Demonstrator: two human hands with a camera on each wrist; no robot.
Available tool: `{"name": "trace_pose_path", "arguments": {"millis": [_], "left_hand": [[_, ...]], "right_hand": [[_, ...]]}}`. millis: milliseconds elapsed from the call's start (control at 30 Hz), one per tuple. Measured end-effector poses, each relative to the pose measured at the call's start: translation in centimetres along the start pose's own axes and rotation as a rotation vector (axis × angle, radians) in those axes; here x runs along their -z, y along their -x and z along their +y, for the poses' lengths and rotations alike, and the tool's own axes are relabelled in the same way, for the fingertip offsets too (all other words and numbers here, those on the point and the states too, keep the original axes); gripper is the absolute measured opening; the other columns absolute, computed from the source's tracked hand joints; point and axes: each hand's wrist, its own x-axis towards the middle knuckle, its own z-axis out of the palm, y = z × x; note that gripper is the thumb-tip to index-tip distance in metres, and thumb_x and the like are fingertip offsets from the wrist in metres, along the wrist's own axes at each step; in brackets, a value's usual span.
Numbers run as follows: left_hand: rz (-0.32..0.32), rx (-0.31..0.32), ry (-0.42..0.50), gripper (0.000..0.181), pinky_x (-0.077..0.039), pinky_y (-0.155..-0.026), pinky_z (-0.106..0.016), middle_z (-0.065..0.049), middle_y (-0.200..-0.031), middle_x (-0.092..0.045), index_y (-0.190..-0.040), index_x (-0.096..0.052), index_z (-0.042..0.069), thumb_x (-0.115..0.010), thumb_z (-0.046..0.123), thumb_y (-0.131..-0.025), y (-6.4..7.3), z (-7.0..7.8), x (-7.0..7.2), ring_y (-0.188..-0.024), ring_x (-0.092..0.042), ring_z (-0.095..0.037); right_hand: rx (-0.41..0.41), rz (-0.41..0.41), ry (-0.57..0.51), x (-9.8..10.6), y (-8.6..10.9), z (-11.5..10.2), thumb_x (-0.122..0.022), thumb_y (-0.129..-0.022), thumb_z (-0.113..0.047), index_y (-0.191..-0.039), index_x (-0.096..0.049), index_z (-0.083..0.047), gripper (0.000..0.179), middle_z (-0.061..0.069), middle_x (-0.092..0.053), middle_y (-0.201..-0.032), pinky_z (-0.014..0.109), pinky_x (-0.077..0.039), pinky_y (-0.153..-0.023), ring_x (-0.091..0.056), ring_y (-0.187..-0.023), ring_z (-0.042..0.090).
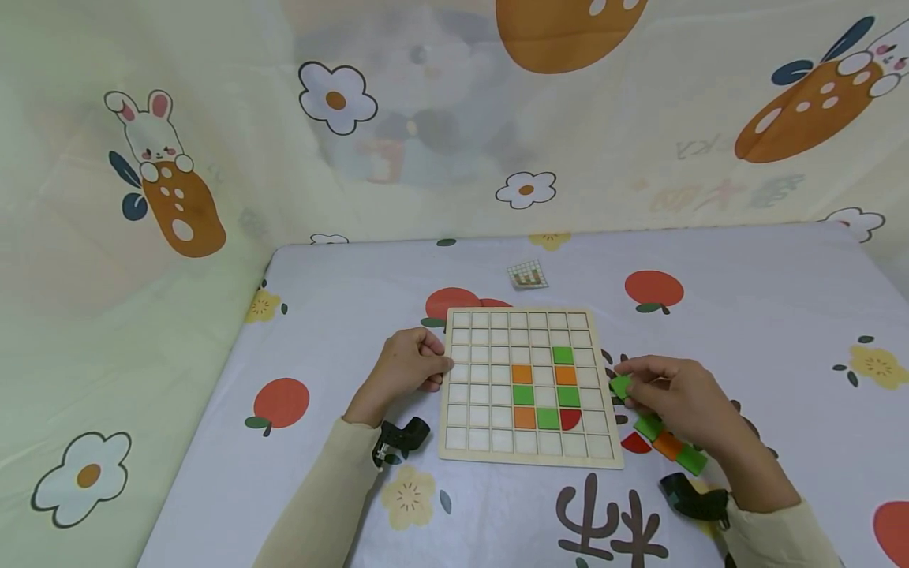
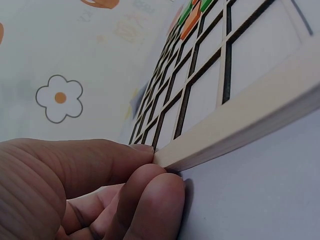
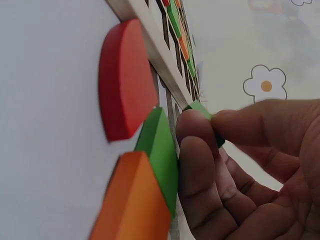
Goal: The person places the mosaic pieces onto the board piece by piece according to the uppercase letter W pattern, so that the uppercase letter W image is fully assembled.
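Observation:
A wooden grid board (image 1: 533, 461) lies on the table in the head view. Its right half holds several green and orange square tiles and one red quarter-round tile (image 1: 570, 419). My left hand (image 1: 408, 364) pinches the board's left edge, thumb at the top of the rim (image 2: 235, 127) and fingers against its side. Just off the right edge, my right hand (image 1: 685, 398) pinches a green square tile (image 1: 620, 386) between thumb and fingers. Below that hand lie a loose red quarter-round tile (image 3: 127, 80) and a short row of green and orange tiles (image 3: 137, 195).
A small card (image 1: 528, 274) printed with a coloured grid lies behind the board. Black wrist cameras (image 1: 692, 498) are strapped at both cuffs. A patterned cloth covers the table (image 1: 767, 315), and a printed curtain (image 1: 426, 213) hangs behind and to the left.

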Motion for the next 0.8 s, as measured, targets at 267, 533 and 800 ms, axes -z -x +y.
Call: {"name": "trace_pose_path", "arguments": {"millis": [267,533,800], "left_hand": [[0.001,-0.007,0.002,0.017,-0.060,-0.055,-0.026,-0.008,-0.075,-0.065,-0.096,-0.063,0.000,-0.079,0.003,-0.090,0.0,0.0,0.0,-0.055,-0.064,-0.013],[-0.001,-0.004,0.007,0.018,-0.061,-0.055,-0.027,-0.009,-0.076,-0.066,-0.096,-0.063,0.000,-0.079,0.003,-0.090,0.0,0.0,0.1,-0.056,-0.065,-0.014],[-0.002,-0.005,-0.002,0.017,-0.061,-0.056,-0.027,-0.009,-0.076,-0.066,-0.097,-0.062,0.001,-0.078,0.003,-0.091,-0.1,0.0,0.1,-0.056,-0.065,-0.014]], "right_hand": [[0.039,0.013,0.084,-0.3,-0.3,-0.3,-0.073,-0.090,-0.005,-0.124,-0.071,0.001,0.034,0.008,-0.068,-0.092,0.024,-0.053,-0.058,-0.059,-0.081,0.023],[0.039,0.056,0.188,-0.7,-0.7,-0.6,-0.078,-0.083,-0.005,-0.114,-0.073,0.003,0.032,0.008,-0.063,-0.088,0.028,-0.053,-0.057,-0.058,-0.083,0.024],[0.030,0.082,0.207,-0.7,-0.6,-1.0,-0.079,-0.084,-0.007,-0.113,-0.072,0.003,0.031,0.005,-0.057,-0.081,0.028,-0.048,-0.052,-0.054,-0.080,0.024]]}}
